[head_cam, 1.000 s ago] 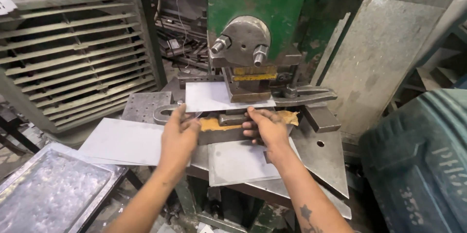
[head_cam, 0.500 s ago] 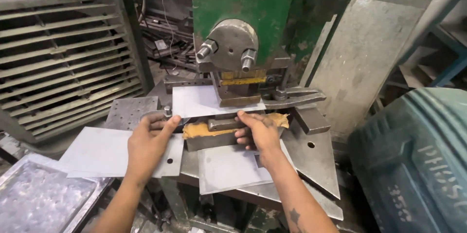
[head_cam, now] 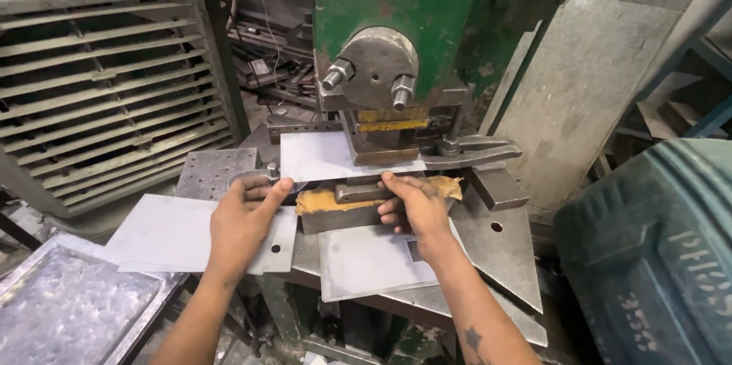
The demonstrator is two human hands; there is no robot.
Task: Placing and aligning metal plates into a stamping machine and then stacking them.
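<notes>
A green press machine stands ahead with a grey ram head over a die block smeared with yellow grease. A thin grey metal sheet lies under the ram. My left hand rests at the sheet's near left edge, fingers curled on it, next to a small bolt. My right hand presses on the die block's right front, fingers bent over its edge. A second flat sheet lies below the block, in front of my right wrist.
A flat sheet with a hole lies at the left on a perforated plate. A shiny tray sits at bottom left. A louvred grey housing is at the left, a dark drum at the right, a pointed steel plate beside my right arm.
The view has shifted slightly. My left hand slid a little toward the sheet's edge; my right hand stays on the die block. The sheet sits in the same place under the ram.
</notes>
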